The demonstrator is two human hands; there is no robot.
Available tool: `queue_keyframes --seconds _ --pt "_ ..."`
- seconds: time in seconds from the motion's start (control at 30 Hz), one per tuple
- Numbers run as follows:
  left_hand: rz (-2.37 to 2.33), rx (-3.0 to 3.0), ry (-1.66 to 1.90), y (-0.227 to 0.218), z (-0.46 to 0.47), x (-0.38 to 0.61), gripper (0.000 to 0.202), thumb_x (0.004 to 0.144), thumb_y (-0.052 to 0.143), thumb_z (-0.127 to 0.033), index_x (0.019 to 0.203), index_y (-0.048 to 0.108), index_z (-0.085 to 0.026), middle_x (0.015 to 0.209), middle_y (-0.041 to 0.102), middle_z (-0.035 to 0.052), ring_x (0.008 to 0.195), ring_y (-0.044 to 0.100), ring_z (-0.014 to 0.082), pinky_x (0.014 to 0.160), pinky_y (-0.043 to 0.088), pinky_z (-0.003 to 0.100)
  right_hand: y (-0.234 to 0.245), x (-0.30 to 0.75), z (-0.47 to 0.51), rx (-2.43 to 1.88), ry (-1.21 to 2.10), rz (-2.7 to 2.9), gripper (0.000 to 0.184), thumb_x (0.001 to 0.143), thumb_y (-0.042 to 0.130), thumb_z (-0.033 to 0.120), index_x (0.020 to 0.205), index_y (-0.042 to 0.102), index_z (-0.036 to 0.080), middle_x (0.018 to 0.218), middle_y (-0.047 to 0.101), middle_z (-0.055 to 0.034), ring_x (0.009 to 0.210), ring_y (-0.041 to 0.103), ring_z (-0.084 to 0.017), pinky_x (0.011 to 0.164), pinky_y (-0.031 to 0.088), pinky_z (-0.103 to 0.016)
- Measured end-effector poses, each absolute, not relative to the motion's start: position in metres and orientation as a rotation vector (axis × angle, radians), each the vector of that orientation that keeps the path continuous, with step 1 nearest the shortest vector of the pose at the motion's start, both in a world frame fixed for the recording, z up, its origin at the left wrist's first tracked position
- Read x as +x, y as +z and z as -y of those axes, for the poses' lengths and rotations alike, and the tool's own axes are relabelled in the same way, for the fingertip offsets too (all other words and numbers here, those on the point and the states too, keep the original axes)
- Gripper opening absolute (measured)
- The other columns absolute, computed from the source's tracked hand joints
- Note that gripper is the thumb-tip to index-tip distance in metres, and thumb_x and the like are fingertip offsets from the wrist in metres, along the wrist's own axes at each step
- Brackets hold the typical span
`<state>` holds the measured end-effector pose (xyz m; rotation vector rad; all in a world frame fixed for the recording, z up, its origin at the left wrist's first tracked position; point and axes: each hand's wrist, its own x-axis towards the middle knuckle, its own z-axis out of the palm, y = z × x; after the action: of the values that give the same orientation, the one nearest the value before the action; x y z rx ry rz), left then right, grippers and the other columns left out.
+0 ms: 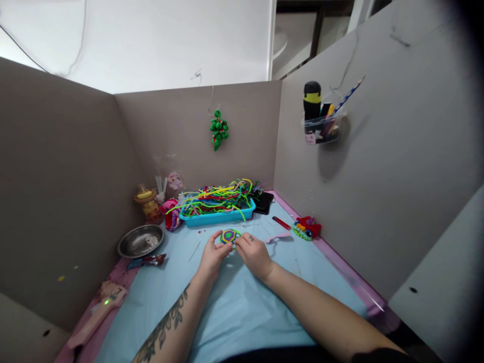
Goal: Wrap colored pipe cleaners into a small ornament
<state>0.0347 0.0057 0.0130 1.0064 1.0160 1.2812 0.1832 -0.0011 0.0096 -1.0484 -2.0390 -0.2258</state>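
I had the small patterned disc (229,236) between my two hands, just above the blue cloth (242,312), on the near side of the blue tray (215,219). The fingers of my left hand (215,254) were closed on its left and near edge, the thumb against it and the index finger up along the left side. The fingers of my right hand (254,254) were pinched together at its right edge; whether they gripped the disc itself or something fine on it, I couldn't tell. It showed a purple centre inside yellow, blue and green rings.

Bright fuzzy strands (215,195) heaped over the tray, some hanging past its rim. To my left lay a thin dark rod (194,251), with the metal bowl (124,246) farther left. To my right were a purplish strip (279,237), a red tool (281,223) beyond it, and a colourful red piece (308,227) by the right wall.
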Motion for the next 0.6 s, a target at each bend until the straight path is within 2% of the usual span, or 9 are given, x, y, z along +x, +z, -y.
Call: queue_keyframes --seconds 0.27,0.4,0.6 --pt "-1.068 1.09 1.322 0.0137 -0.0036 0.0366 0.087 0.052 0.079 -0.033 0.127 0.04 -0.011 0.055 0.062 -0.0004 0.055 0.059 0.0147 0.057 0.04 0.023 0.0109 0.1816 0.0029 -1.041 -0.214 2.06 0.026 0.09 0.038 0.021 0.079 0.061 0.02 0.075 0.056 -0.0066 0.071 0.051 -0.017 0.064 0.038 -0.028" --pt "-1.071 1.131 1.374 0.0118 -0.0049 0.0363 0.08 0.054 0.078 -0.031 0.123 0.042 -0.013 0.054 0.061 -0.0018 0.057 0.06 0.0159 0.06 0.042 0.025 0.0112 0.1809 0.0042 -1.008 -0.205 2.055 0.026 0.09 0.039 0.02 0.075 0.061 0.019 0.072 0.055 -0.0062 0.069 0.051 -0.017 0.062 0.036 -0.027" --pt "-1.039 1.201 1.388 0.01 -0.0048 0.0369 0.068 0.058 0.075 -0.028 0.116 0.043 -0.015 0.053 0.058 -0.0042 0.056 0.059 0.0147 0.059 0.043 0.024 0.0086 0.1814 0.0031 -1.107 -0.293 2.1 0.026 0.09 0.038 0.021 0.078 0.061 0.019 0.074 0.057 -0.007 0.072 0.051 -0.018 0.064 0.037 -0.028"
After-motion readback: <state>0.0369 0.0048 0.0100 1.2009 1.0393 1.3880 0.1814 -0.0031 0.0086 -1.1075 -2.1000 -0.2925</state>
